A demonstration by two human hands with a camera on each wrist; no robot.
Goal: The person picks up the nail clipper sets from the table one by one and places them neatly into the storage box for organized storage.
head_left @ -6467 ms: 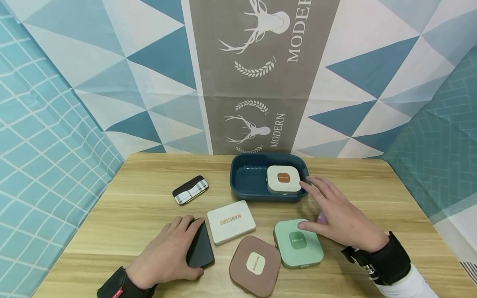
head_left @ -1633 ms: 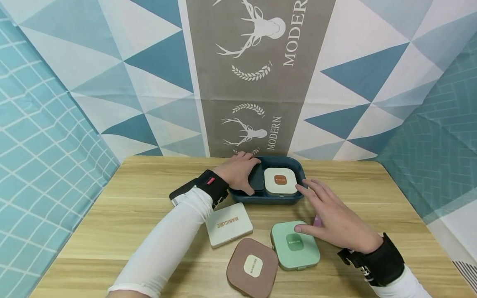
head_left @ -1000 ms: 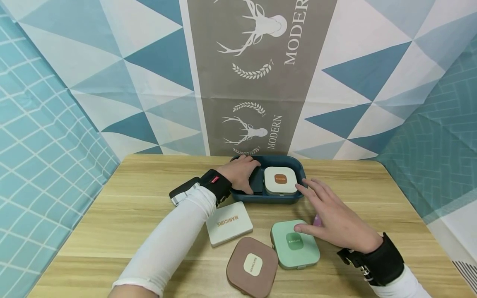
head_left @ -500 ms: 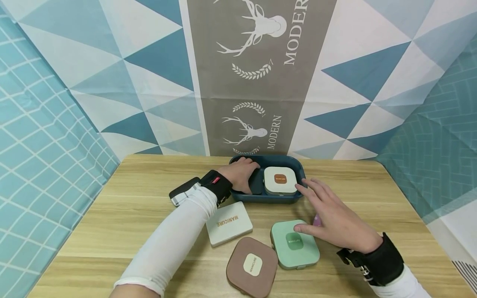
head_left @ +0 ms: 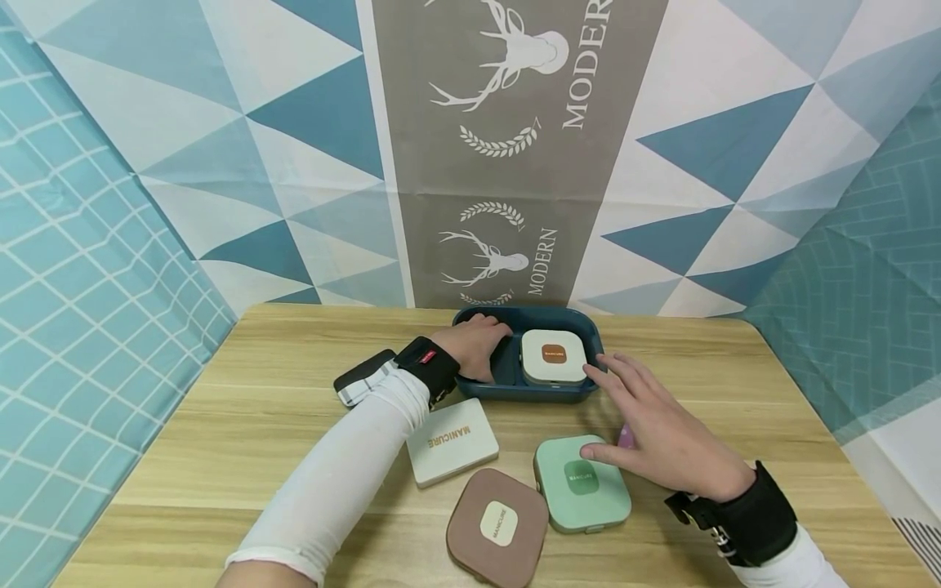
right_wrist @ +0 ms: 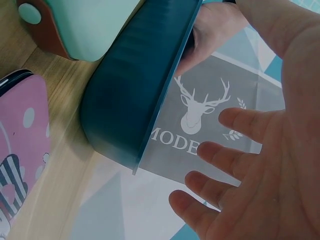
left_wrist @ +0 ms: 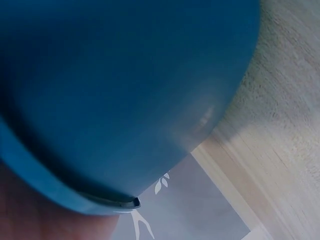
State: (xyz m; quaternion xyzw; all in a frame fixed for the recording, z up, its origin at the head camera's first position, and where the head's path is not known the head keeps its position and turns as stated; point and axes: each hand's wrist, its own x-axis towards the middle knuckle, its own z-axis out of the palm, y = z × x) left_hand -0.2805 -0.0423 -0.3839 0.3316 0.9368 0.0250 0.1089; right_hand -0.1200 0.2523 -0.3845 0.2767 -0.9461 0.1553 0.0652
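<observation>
Left hand dips into the navy tray, grip hidden; right hand, fingers spread nearby, likely leaves it room.

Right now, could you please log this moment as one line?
left hand: partly in blue tray, hold unclear; right hand: spread, holding nothing; white square case: in tray; green case: on table
</observation>
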